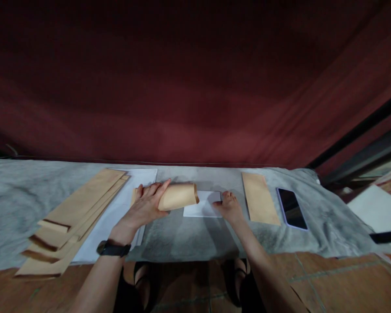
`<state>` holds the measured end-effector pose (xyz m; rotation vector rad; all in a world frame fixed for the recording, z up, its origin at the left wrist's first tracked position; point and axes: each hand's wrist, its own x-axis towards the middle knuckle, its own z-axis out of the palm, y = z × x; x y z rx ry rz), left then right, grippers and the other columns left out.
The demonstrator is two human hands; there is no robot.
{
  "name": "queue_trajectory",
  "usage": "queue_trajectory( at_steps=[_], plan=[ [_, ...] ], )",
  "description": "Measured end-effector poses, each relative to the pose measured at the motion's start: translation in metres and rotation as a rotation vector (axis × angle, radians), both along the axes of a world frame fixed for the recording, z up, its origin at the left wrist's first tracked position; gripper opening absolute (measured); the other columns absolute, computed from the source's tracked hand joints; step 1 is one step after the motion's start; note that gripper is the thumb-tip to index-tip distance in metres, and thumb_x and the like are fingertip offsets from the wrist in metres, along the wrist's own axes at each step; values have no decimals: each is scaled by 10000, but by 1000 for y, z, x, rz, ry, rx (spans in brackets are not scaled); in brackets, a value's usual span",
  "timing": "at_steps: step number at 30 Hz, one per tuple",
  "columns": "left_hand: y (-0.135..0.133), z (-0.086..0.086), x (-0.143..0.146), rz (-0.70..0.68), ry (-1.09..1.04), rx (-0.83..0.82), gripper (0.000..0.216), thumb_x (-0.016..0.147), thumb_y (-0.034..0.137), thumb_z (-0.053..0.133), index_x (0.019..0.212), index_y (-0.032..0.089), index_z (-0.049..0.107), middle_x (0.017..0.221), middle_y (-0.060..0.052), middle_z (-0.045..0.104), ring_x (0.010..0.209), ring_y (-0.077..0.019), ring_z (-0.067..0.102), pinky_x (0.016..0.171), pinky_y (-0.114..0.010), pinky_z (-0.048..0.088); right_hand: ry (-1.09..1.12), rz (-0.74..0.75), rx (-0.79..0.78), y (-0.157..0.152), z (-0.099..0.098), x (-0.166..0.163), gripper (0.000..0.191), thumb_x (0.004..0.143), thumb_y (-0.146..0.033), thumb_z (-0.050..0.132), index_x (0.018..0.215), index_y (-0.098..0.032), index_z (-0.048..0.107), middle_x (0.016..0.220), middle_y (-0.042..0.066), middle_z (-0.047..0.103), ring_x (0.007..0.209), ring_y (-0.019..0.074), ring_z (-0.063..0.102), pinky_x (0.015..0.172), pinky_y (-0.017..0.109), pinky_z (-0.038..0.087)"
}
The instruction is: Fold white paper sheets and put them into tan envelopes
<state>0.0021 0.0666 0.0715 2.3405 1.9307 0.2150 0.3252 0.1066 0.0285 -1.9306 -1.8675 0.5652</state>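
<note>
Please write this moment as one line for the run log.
left hand: grips envelope, bulged open | right hand: on paper | far left: stack | far right: spare envelope, phone

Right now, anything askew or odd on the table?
The brown envelope stack at left is fanned unevenly and its near end seems to overhang the table edge. The envelope in the left hand is bowed, not flat.
</note>
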Motion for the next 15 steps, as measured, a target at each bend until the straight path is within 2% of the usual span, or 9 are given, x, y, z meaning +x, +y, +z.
queue_trajectory(
  at_steps=[3, 8, 12, 15],
  plan=[
    [-1, -1, -1, 14, 12, -27, 1058, 717, 351, 720, 1607, 296, 152, 1446, -136, 496, 1384, -368, 423, 1192, -658, 85, -139, 30, -31, 0, -1, -5, 282, 835, -255, 634, 1077, -112, 629, 1056, 199, 693, 1082, 339, 644, 917, 373, 457],
    [-3, -2, -1, 52, 32, -95, 1075, 686, 333, 721, 1606, 314, 165, 1465, -136, 487, 1399, -367, 403, 1193, -631, 104, -136, 8, 23, 1, -6, -10, 254, 819, -255, 645, 1052, -166, 599, 1056, 155, 681, 1053, 304, 638, 900, 350, 473],
    [-2, -3, 0, 61, 30, -102, 1083, 674, 335, 722, 1606, 305, 172, 1477, -147, 472, 1405, -374, 397, 1194, -626, 103, 32, 38, 113, 0, -11, -15, 244, 767, -209, 657, 994, -217, 569, 1049, 107, 667, 1032, 274, 626, 886, 342, 486],
    [-2, -3, -1, 58, 15, -105, 1081, 677, 341, 719, 1606, 301, 169, 1483, -149, 464, 1404, -371, 401, 1192, -617, 116, 271, 28, 99, 0, -15, -21, 266, 757, -185, 614, 1013, -224, 556, 938, 51, 676, 898, 236, 656, 795, 323, 488]
  ],
)
